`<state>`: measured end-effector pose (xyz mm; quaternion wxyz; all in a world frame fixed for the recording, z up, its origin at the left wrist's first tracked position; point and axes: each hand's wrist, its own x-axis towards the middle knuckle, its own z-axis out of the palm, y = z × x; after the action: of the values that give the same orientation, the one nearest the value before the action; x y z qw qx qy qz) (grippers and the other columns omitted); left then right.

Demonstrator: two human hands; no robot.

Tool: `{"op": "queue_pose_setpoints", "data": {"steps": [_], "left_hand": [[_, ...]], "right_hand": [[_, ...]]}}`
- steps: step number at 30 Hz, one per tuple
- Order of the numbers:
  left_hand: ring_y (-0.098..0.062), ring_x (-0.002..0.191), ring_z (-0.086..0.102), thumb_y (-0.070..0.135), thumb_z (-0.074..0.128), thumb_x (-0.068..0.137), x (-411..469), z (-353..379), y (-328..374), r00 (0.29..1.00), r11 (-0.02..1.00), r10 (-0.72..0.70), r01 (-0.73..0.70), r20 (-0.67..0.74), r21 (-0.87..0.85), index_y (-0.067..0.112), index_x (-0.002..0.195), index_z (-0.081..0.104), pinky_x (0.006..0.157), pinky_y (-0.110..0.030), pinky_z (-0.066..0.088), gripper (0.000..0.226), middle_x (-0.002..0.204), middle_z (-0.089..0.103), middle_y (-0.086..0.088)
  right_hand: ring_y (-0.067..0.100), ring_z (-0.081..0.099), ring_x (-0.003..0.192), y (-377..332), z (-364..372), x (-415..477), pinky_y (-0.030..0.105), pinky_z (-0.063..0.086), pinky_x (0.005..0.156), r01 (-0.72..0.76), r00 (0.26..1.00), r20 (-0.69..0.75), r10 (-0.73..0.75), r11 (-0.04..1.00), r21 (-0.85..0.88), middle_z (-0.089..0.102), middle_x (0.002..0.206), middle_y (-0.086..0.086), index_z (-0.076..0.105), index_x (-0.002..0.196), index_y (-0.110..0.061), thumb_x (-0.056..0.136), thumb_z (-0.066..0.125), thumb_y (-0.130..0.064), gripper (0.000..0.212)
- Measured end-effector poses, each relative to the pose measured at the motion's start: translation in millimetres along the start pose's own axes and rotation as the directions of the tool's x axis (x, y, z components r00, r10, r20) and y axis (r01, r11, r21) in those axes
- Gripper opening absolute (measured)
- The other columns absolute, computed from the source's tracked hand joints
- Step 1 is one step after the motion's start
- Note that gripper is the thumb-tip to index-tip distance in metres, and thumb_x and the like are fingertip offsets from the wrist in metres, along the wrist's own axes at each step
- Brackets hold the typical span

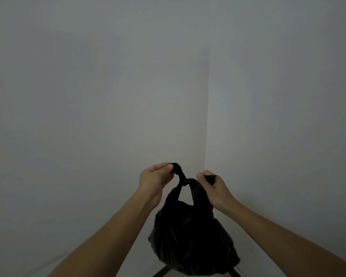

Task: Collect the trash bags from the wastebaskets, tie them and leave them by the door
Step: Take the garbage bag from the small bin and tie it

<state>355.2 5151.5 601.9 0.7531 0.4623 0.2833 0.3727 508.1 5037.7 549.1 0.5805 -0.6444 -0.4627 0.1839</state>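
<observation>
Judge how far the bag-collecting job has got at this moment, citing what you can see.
Done: the black trash bag is out of any wastebasket, hanging in the air. In hand: the left hand and right hand each pull a bag end, tightening the knot. Left: setting it by the door; no door or other bags in view.

Pale floor [174, 273] glimpsed beneath hanging bag [190, 236]
</observation>
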Motion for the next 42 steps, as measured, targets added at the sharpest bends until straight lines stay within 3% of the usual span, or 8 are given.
{"op": "queue_pose_setpoints", "data": {"steps": [8,13,17,21,23,31,36,42], "left_hand": [[-0.018,0.043,0.049,-0.005,0.035,0.096,8.3,6.9,-3.6,0.992,0.976,-0.102,0.085,-0.077,-0.201,0.006,0.094,0.045,0.056,-0.039,0.053,0.015,0.065,0.046,-0.012],[-0.015,0.045,0.033,-0.006,0.031,0.093,21.3,-18.9,-1.4,0.976,0.982,0.08,-0.043,-0.203,0.182,0.007,0.091,0.046,0.045,-0.026,0.034,0.02,0.059,0.038,-0.006],[-0.016,0.06,0.049,0.016,0.047,0.094,13.2,-28.1,-17.7,0.931,0.561,0.338,-0.319,0.14,0.764,0.019,0.085,0.057,0.061,-0.029,0.04,0.013,0.066,0.054,0.0],[-0.006,0.067,0.054,0.076,0.038,0.081,9.1,-7.3,-24.1,0.87,-0.136,0.077,-0.475,0.487,0.869,0.038,0.094,0.065,0.062,-0.027,0.042,0.048,0.068,0.059,0.014],[-0.006,0.063,0.05,0.079,0.039,0.079,13.2,-8.0,-23.8,0.858,-0.273,0.023,-0.489,0.514,0.829,0.038,0.082,0.066,0.058,-0.025,0.037,0.049,0.063,0.054,0.014],[-0.005,0.051,0.043,0.054,0.049,0.093,21.6,-47.5,-24.7,0.896,-0.101,-0.049,-0.444,0.442,0.89,0.031,0.082,0.071,0.052,-0.026,0.03,0.033,0.056,0.048,0.007],[-0.004,0.051,0.04,0.039,0.051,0.097,9.4,-22.0,-36.3,0.876,0.073,-0.003,-0.481,0.483,0.874,0.02,0.083,0.068,0.053,-0.027,0.031,0.029,0.057,0.046,0.008],[0.0,0.061,0.054,0.022,0.049,0.1,-1.7,2.3,-26.8,0.896,0.523,-0.033,-0.361,0.442,0.772,0.012,0.079,0.063,0.06,-0.011,0.041,0.027,0.079,0.063,0.011]], "right_hand": [[0.018,0.065,0.076,7.5,-28.6,12.1,0.034,0.048,0.075,-0.156,0.945,-0.316,0.09,0.969,-0.192,0.071,0.075,-0.001,0.07,0.071,-0.021,0.094,0.033,-0.063,0.061],[0.024,0.065,0.068,23.6,-85.2,15.2,0.033,0.045,0.064,-0.301,0.863,-0.485,0.143,0.916,-0.265,0.067,0.062,-0.002,0.066,0.067,-0.011,0.099,0.032,-0.054,0.064],[0.03,0.072,0.071,33.2,-112.3,12.0,0.042,0.055,0.07,-0.366,0.752,-0.39,0.531,0.83,0.421,0.073,0.083,0.019,0.05,0.083,-0.01,0.102,0.04,-0.042,0.039],[0.03,0.072,0.065,12.7,-106.3,22.3,0.048,0.055,0.07,-0.248,0.799,-0.095,0.593,0.47,0.847,0.066,0.06,0.01,0.04,0.069,-0.015,0.102,0.038,-0.045,0.045],[0.021,0.052,0.045,6.7,-104.5,27.3,0.044,0.053,0.066,-0.221,0.797,-0.093,0.596,0.432,0.874,0.043,0.046,0.001,0.036,0.066,-0.016,0.101,0.038,-0.046,0.047],[0.015,0.024,0.036,40.8,-115.9,18.3,0.035,0.047,0.054,-0.3,0.67,-0.247,0.7,0.559,0.773,0.026,0.051,0.001,0.036,0.068,-0.015,0.102,0.039,-0.045,0.045],[0.022,0.057,0.046,32.8,-133.1,28.3,0.034,0.053,0.05,-0.428,0.672,-0.397,0.625,0.765,0.481,0.053,0.059,0.005,0.046,0.081,-0.011,0.099,0.038,-0.054,0.047],[0.042,0.072,0.071,-3.0,-134.0,25.1,0.034,0.056,0.049,-0.652,0.753,-0.024,0.658,0.75,0.114,0.073,0.083,0.027,0.043,0.101,-0.008,0.098,0.032,-0.059,0.052]]}}
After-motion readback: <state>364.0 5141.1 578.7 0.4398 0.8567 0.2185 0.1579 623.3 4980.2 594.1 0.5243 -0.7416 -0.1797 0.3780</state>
